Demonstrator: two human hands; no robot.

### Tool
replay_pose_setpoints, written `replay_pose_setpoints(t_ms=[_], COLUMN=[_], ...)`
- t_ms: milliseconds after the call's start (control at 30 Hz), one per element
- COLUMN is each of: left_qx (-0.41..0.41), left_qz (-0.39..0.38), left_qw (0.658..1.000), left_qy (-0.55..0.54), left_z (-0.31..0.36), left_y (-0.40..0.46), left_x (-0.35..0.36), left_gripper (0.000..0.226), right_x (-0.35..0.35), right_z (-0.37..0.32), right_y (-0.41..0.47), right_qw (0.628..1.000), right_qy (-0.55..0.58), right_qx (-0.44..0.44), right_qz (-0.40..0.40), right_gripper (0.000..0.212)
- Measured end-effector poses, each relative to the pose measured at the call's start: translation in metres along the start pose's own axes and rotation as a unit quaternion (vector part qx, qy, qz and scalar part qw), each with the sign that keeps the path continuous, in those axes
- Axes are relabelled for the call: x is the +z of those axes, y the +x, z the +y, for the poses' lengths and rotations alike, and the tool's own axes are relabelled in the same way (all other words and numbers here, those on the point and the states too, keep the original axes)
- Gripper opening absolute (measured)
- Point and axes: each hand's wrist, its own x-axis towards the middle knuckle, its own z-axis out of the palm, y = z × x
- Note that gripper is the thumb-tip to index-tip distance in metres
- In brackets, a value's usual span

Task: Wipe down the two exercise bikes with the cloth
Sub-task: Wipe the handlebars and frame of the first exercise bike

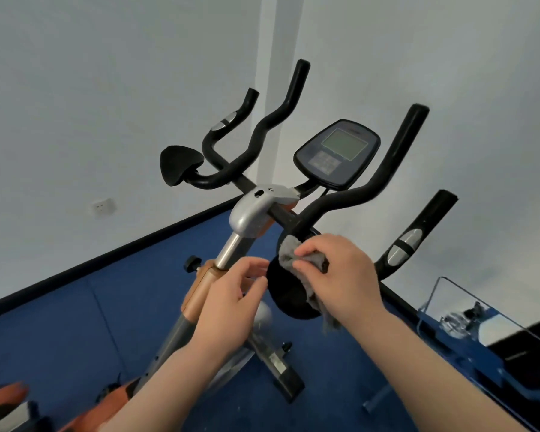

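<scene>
My right hand pinches the grey cloth against the near elbow pad of the exercise bike, mid-wipe; left hand, fingers loosely curled and empty, hovers beside the pad. Next I'd sweep up the handlebar, mind the console cable

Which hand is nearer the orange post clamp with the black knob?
Left. The left hand sits just right of the clamp, partly overlapping it in view. The right hand is farther right, pressing the cloth on the black elbow pad.
</scene>
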Motion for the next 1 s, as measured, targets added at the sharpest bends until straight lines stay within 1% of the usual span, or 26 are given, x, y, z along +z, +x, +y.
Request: replay_pose_setpoints(t_ms=[67, 167, 200, 233, 300, 333, 367, 400, 433, 500, 533, 567, 633, 667, 700, 767, 833, 900, 933, 967, 1000], left_qx=[0.004, 0.014, 0.015, 0.014, 0.014, 0.012, 0.009, 0.006, 0.006, 0.011, 0.014, 0.018, 0.019, 0.015, 0.012, 0.011, 0.009, 0.01, 0.014, 0.018, 0.021], left_qz=[-0.006, -0.012, -0.015, -0.017, -0.019, -0.02, -0.02, -0.02, -0.02, -0.021, -0.021, -0.019, -0.016, -0.016, -0.015, -0.016, -0.022, -0.021, -0.019, -0.019, -0.018], left_qw=[1.0, 1.0, 1.0, 1.0, 0.999, 0.999, 0.999, 0.998, 0.998, 0.998, 0.998, 0.998, 0.998, 0.998, 0.997, 0.998, 0.999, 0.999, 0.999, 0.999, 0.999], left_qy=[-0.005, -0.001, -0.007, -0.016, -0.03, -0.037, -0.046, -0.053, -0.057, -0.057, -0.058, -0.058, -0.062, -0.067, -0.068, -0.06, -0.049, -0.036, -0.03, -0.025, -0.02], left_z=[-0.002, -0.002, -0.002, -0.002, -0.002, -0.002, -0.002, -0.002, -0.002, -0.001, -0.001, -0.001, -0.002, -0.003, -0.004, -0.004, -0.002, 0.0, 0.001, 0.002, 0.004], left_y=[0.001, 0.003, 0.003, 0.004, 0.005, 0.005, 0.006, 0.006, 0.006, 0.007, 0.008, 0.009, 0.009, 0.009, 0.008, 0.008, 0.009, 0.011, 0.011, 0.012, 0.012], left_x=[-0.001, -0.003, -0.003, -0.004, -0.004, -0.004, -0.004, -0.004, -0.004, -0.004, -0.004, -0.004, -0.003, -0.001, 0.0, 0.002, 0.003, 0.004, 0.004, 0.004, 0.005], left_gripper=[0.021, 0.024, 0.025, 0.026, 0.028, 0.028, 0.028, 0.027, 0.026, 0.024, 0.024, 0.023, 0.021, 0.021, 0.022, 0.022, 0.022, 0.021, 0.021, 0.022, 0.022], right_x=[0.009, 0.006, 0.003, 0.001, 0.006, 0.012, 0.018, 0.023, 0.024, 0.017, 0.012, 0.008, 0.008, 0.01, 0.011, 0.008, -0.005, -0.023, -0.033, -0.041, -0.048], right_z=[-0.009, -0.006, -0.005, -0.004, -0.008, -0.013, -0.018, -0.021, -0.023, -0.021, -0.019, -0.017, -0.017, -0.017, -0.017, -0.013, -0.011, -0.008, -0.005, -0.003, 0.001], right_y=[-0.007, -0.01, -0.007, -0.003, 0.0, -0.004, -0.01, -0.017, -0.022, -0.022, -0.016, -0.01, -0.001, 0.0, -0.001, -0.008, -0.012, -0.007, -0.003, 0.002, 0.007], right_qw=[1.0, 0.994, 0.993, 0.995, 1.0, 0.999, 0.999, 1.0, 0.997, 0.98, 0.973, 0.976, 0.99, 0.992, 0.99, 0.975, 0.95, 0.925, 0.918, 0.919, 0.932], right_qy=[-0.012, -0.048, -0.043, -0.024, 0.015, 0.015, -0.001, -0.023, -0.047, -0.078, -0.081, -0.071, -0.048, -0.048, -0.057, -0.085, -0.085, -0.078, -0.075, -0.061, -0.025], right_qx=[0.01, -0.022, -0.02, -0.009, 0.022, 0.03, 0.028, 0.007, -0.029, -0.09, -0.1, -0.095, -0.057, -0.047, -0.049, -0.087, -0.143, -0.154, -0.146, -0.128, -0.104], right_qz=[-0.007, -0.098, -0.111, -0.095, -0.006, 0.02, 0.021, -0.003, -0.05, -0.162, -0.189, -0.182, -0.121, -0.108, -0.117, -0.185, -0.263, -0.338, -0.361, -0.368, -0.346], right_gripper=[0.015, 0.014, 0.012, 0.01, 0.01, 0.01, 0.011, 0.011, 0.01, 0.007, 0.007, 0.007, 0.008, 0.01, 0.011, 0.013, 0.012, 0.01, 0.011, 0.013, 0.015])
